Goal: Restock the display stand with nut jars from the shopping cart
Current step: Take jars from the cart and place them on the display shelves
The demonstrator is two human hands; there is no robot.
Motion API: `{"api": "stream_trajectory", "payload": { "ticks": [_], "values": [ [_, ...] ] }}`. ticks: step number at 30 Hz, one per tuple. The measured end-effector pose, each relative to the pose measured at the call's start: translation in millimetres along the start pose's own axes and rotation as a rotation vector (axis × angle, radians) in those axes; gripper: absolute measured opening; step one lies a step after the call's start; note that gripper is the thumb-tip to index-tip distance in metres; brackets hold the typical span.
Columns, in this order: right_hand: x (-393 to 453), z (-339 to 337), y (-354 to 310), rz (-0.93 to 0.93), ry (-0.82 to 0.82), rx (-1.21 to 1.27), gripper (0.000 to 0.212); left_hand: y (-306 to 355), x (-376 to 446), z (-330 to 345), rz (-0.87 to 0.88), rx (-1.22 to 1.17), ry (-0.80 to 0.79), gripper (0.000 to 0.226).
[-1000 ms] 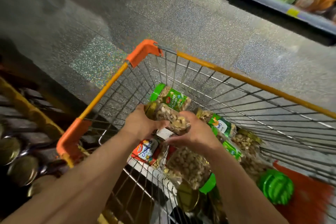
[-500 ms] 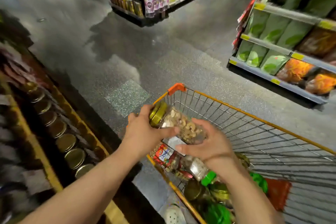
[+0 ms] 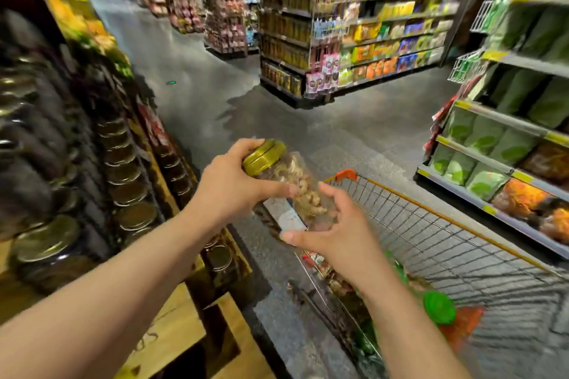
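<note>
Wooden display stand [image 3: 172, 326]: gold-lidded jars [image 3: 129, 191] in rows. Wire cart [image 3: 431, 243]: packets.

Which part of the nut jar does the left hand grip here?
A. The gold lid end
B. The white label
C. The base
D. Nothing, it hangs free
A: the left hand wraps around the gold lid end of the nut jar.
</note>
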State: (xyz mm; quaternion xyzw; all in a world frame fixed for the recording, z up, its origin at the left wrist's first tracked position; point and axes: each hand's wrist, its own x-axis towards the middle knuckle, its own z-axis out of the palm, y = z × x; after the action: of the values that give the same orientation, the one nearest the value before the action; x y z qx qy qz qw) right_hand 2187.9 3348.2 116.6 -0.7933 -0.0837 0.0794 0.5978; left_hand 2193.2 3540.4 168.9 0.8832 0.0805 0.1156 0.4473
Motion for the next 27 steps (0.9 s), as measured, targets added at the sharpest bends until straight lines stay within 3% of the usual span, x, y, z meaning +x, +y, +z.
{"api": "stream_trajectory", "payload": {
  "ticks": [6, 16, 27],
  "values": [
    [-60, 27, -42, -0.090, -0.151, -0.119, 0.112, 6, -83, -64, -0.022, -0.019, 0.142, 0.078],
    [-150, 38, -72, -0.277, -0.454, -0.138, 0.068, 18, -231, -112, -0.138, 0.040, 0.408, 0.082],
    [-221, 70, -59, -0.315, -0.738, -0.123, 0.065, 18, -369, -130, -0.248, 0.126, 0.572, 0.093]
  ]
}}
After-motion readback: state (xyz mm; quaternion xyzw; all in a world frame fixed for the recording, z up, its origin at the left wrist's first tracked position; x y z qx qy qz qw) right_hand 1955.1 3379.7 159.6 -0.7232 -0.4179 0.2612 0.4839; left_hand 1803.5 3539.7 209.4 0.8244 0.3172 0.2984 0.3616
